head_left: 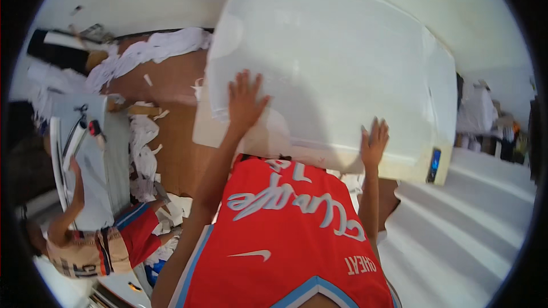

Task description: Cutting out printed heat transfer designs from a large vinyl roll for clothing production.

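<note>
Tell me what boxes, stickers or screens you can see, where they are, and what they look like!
Big white wrapped package: centre top, a wide flat slab, with the left hand and right hand flat against it.
Small label: on the package's lower right end, a narrow dark rectangle with blue.
No screens show.

Sleeveless red jersey (pixel 285 239), basketball cut. Light blue trim with a thin white edge runs along the armholes and the collar. White script lettering across the chest, a small white swoosh mark to one side, smaller white block letters near the other shoulder. Both arms bare from shoulder down; left hand (pixel 245 100) and right hand (pixel 374 142) bare, no gloves, watch or rings visible.
</note>
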